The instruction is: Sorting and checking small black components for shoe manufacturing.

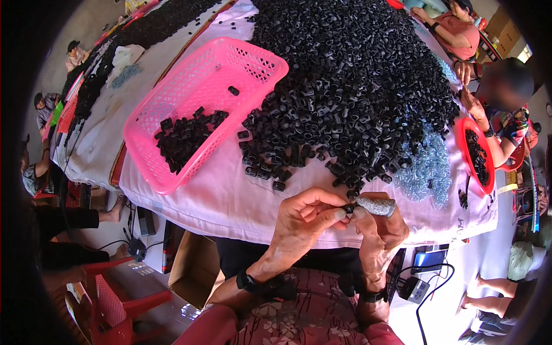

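My left hand [309, 217] and my right hand [379, 233] meet at the near edge of the table, fingertips pinched together on one small black plastic piece [348, 209]. Fingers cover most of that piece. A grey wrapping [376, 206] covers one finger of my right hand. Just beyond my hands spreads a large heap of similar black plastic pieces [356, 98], short and hollow. To the right of the heap lies a pile of tiny shiny bluish coils, perhaps springs [426, 167]. A pink perforated basket [144, 167] at the left holds some black pieces.
A red basin [489, 185] with small dark parts stands at the table's right edge. Several people sit around the tables, one person's hand [472, 106] near the heap's right side. A red plastic chair [123, 305], a cardboard box [194, 267] and black cables [440, 287] are below.
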{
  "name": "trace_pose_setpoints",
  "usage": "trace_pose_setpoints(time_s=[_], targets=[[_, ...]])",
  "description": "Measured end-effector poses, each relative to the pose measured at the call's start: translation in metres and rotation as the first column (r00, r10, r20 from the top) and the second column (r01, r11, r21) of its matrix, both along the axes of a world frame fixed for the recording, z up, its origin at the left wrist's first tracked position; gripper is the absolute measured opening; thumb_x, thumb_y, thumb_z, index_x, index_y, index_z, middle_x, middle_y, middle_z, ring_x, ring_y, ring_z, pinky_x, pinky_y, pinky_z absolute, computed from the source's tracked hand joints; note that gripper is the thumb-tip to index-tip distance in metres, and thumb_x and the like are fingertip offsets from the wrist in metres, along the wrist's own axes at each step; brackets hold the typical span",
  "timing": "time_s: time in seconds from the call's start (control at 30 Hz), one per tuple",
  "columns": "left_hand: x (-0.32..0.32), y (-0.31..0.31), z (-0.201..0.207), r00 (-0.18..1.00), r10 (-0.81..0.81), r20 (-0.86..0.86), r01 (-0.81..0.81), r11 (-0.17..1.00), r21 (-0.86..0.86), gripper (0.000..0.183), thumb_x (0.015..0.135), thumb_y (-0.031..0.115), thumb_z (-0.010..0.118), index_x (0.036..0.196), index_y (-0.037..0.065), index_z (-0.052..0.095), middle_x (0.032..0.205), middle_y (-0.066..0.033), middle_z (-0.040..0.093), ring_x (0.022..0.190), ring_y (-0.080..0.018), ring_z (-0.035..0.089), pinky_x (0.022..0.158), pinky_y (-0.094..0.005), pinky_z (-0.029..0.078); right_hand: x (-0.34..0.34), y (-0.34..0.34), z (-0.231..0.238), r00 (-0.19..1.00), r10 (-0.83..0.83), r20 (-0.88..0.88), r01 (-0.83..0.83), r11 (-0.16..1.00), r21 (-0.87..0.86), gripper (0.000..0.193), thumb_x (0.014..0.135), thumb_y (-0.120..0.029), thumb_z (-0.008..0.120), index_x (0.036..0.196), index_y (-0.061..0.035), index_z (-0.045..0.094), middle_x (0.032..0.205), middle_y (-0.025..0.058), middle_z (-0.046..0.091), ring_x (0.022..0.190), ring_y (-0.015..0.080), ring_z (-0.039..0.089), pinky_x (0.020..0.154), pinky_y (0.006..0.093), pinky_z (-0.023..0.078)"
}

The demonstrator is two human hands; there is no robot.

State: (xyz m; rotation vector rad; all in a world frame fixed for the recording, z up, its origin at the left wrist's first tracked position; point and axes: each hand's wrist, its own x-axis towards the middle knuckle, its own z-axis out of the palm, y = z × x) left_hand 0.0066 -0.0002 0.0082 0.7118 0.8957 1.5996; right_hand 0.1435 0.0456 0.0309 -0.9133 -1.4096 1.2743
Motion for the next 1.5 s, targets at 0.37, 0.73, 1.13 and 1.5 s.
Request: trace_pose_setpoints(time_s=[0.37,0.73,1.13,1.5], targets=[[0.003,0.000,0.000,1.000,-0.015,0.000,0.015,0.997,0.079,0.012,0.091,-0.003,0.060,0.103,-0.002,0.062,0.100,-0.0090,0.065,0.089,-0.0134,0.064,0.077,-0.0267,0.056,-0.001,0.000,-0.009,0.999,-0.047,-0.002,0.047,0.995,0.094,0.016,0.084,-0.001,0.068,0.100,0.0036,0.064,0.091,0.0042,0.066,0.081,0.0096,0.060,0.074,0.0240,0.049],[0.006,-0.004,-0.002,1.000,0.023,-0.001,-0.023,1.000,-0.010,0.014,0.091,-0.003,0.061,0.105,-0.004,0.059,0.098,-0.0098,0.066,0.087,-0.0141,0.065,0.078,-0.0275,0.056,-0.008,-0.003,-0.019,0.994,-0.099,-0.042,0.104,0.988,0.118,0.020,0.087,-0.002,0.067,0.105,0.0035,0.061,0.092,0.0053,0.066,0.081,0.0103,0.061,0.072,0.0237,0.049],[0.017,-0.005,-0.007,0.994,0.110,0.004,-0.110,0.991,0.072,0.016,0.090,-0.004,0.062,0.105,-0.004,0.059,0.099,-0.0133,0.067,0.084,-0.0173,0.066,0.074,-0.0290,0.055,-0.007,-0.005,-0.022,0.994,-0.098,-0.038,0.102,0.987,0.127,0.013,0.088,0.000,0.061,0.101,0.0035,0.062,0.094,0.0047,0.064,0.078,0.0092,0.059,0.071,0.0233,0.049],[0.009,-0.004,0.000,0.959,0.156,-0.235,-0.145,0.987,0.065,0.017,0.090,-0.008,0.060,0.107,-0.006,0.058,0.102,-0.0124,0.064,0.089,-0.0152,0.064,0.077,-0.0282,0.056,-0.005,0.004,-0.015,0.992,0.084,-0.093,-0.085,0.996,-0.014,0.016,0.089,-0.003,0.065,0.102,0.0037,0.061,0.088,0.0039,0.065,0.078,0.0093,0.062,0.071,0.0231,0.051]])
